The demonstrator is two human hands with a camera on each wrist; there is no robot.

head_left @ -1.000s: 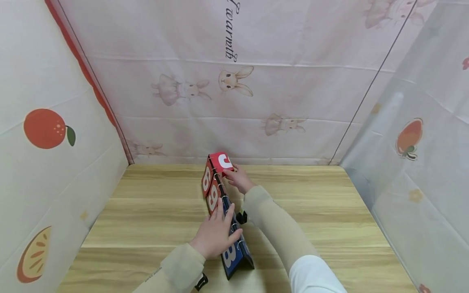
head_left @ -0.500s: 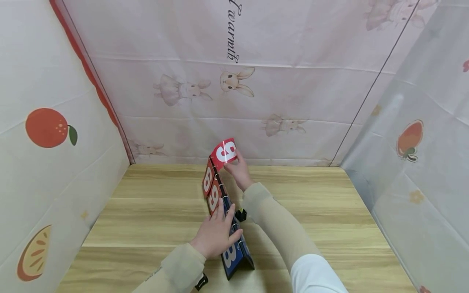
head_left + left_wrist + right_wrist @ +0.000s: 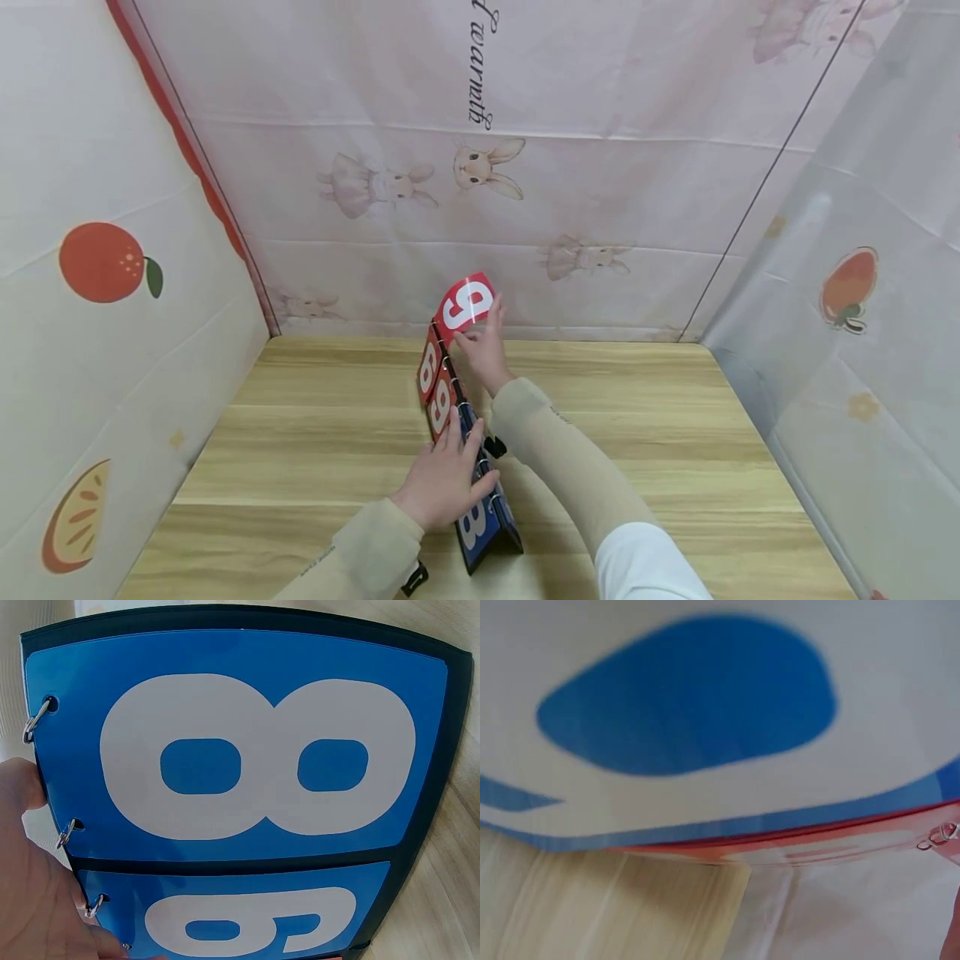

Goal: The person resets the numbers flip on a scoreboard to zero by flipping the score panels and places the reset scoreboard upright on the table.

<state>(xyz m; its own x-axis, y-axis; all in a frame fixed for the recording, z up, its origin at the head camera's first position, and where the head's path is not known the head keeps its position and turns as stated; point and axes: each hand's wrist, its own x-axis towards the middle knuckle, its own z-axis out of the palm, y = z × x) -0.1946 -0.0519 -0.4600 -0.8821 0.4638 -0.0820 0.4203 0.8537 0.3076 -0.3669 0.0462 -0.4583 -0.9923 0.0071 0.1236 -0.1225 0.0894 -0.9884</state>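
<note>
A tent-shaped flip scoreboard (image 3: 486, 546) stands lengthwise on the wooden table, its cards hung on metal rings along the ridge. Near its far end my right hand (image 3: 486, 354) pinches a red number card (image 3: 467, 302), lifted and bowed above the ridge. My left hand (image 3: 444, 483) rests over the near half with fingers spread and straight. The left wrist view shows a blue card (image 3: 67, 765) with a white 8, and the left hand (image 3: 37, 877) along the ringed edge. Close up in the right wrist view, a blue-and-white card (image 3: 690, 697) hides most of the red cards (image 3: 810, 851).
The wooden table (image 3: 637, 400) reaches back to a printed cloth wall (image 3: 637, 192), with more cloth at both sides. A small black object (image 3: 495, 447) sits beside the scoreboard under the right forearm, and a black clip (image 3: 414, 578) by the left sleeve.
My right hand has raised the red card from the right side of the scoreboard up above the ridge, its numeral turning into view. The left hand stays in place on the scoreboard.
</note>
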